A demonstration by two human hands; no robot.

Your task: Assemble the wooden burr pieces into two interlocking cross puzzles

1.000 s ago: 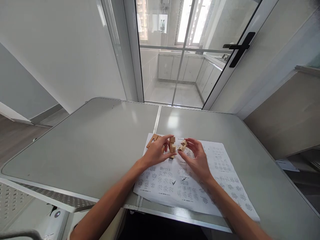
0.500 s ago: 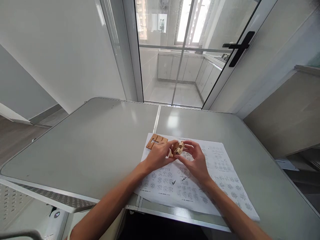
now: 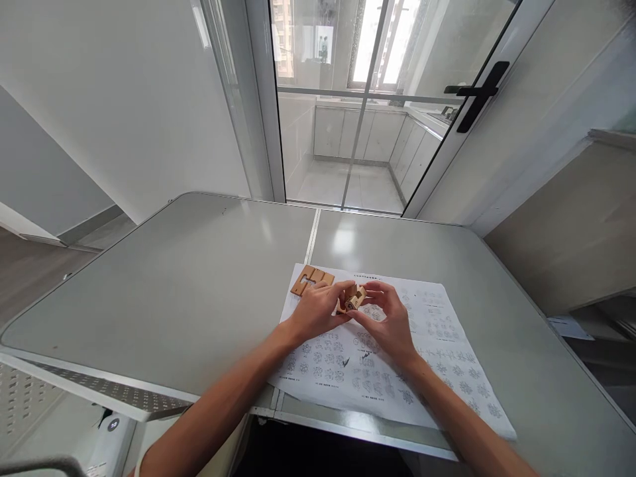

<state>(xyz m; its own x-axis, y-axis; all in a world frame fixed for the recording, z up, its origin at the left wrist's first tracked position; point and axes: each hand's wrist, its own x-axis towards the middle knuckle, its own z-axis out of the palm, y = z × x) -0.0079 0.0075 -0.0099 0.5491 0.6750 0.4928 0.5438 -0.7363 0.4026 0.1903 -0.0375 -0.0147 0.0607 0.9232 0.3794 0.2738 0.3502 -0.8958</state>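
Small notched wooden puzzle pieces (image 3: 354, 299) are held together between my two hands, just above the printed sheet. My left hand (image 3: 322, 306) pinches them from the left with thumb and fingers. From the right, the thumb and fingertips of my right hand (image 3: 390, 319) grip the same cluster. Fingers cover part of it, so I cannot tell how the pieces interlock. Beside my left hand, a flat wooden puzzle (image 3: 309, 278) with slots cut in it lies on the sheet's upper left corner.
The large printed sheet (image 3: 447, 344) shows rows of small line diagrams and lies on the grey table (image 3: 209, 278). A glass door with a black handle (image 3: 481, 96) stands beyond the table's far edge. A perforated shelf (image 3: 99, 391) sits below the left front edge.
The wooden pieces have turned and tilted slightly between my fingers. Both hands stay in nearly the same place, still gripping.
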